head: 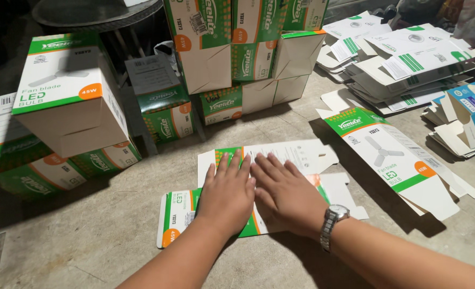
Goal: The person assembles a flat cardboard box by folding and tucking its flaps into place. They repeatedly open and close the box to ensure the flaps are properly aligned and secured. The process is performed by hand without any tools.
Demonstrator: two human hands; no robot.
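- Both hands lie palm-down, side by side, on a flattened white-and-green carton blank (280,160) on the grey floor (87,235).
- The left hand (228,194) has its fingers (232,163) straight and close together, gripping nothing; the blank shows beyond them and at the wrist.
- The right hand (285,195), with a metal wristwatch (331,225), has its fingers (272,166) slightly fanned, pressing flat, touching the left hand.
- A second flat blank (398,160) lies just right, apart from the hands.
- Assembled white-and-green boxes (69,96) stand left; more are stacked boxes (248,48) ahead.
- A pile of flat blanks (409,59) lies far right, blue-and-white cartons (470,115) beside it.
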